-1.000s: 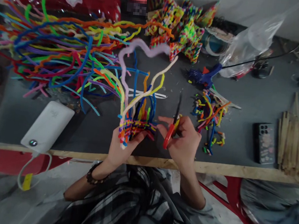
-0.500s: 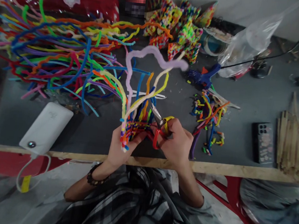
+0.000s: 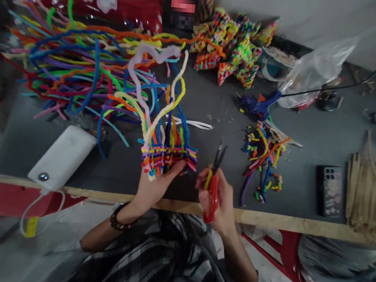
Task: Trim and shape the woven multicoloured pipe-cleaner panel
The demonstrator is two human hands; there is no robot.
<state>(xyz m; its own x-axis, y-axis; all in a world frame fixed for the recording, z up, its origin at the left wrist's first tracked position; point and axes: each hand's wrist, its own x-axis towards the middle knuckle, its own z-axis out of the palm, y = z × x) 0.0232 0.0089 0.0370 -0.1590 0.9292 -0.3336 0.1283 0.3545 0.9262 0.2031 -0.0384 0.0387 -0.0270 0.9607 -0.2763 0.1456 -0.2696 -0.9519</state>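
Observation:
My left hand (image 3: 153,187) grips a small woven mat of coloured pipe cleaners (image 3: 168,157) above the table's near edge. Long loose stems in lilac, cream, yellow and blue rise from the mat and lean away to the left. My right hand (image 3: 219,198) is closed on a pair of scissors (image 3: 213,182) with red and yellow handles. The blades point away from me, just right of the mat and apart from it. A pile of short cut pieces (image 3: 263,158) lies to the right of the scissors.
A heap of long pipe cleaners (image 3: 78,70) covers the far left. Finished woven pieces (image 3: 234,48) and a blue glue gun (image 3: 260,105) lie at the back. A white power bank (image 3: 62,156), a phone (image 3: 330,191), wooden sticks (image 3: 368,192) and a plastic bag (image 3: 313,68) lie around.
The scissors came in to the mat's right edge, then drew back to the right with blades pointing away. The loose stems have swung from the right over to the left.

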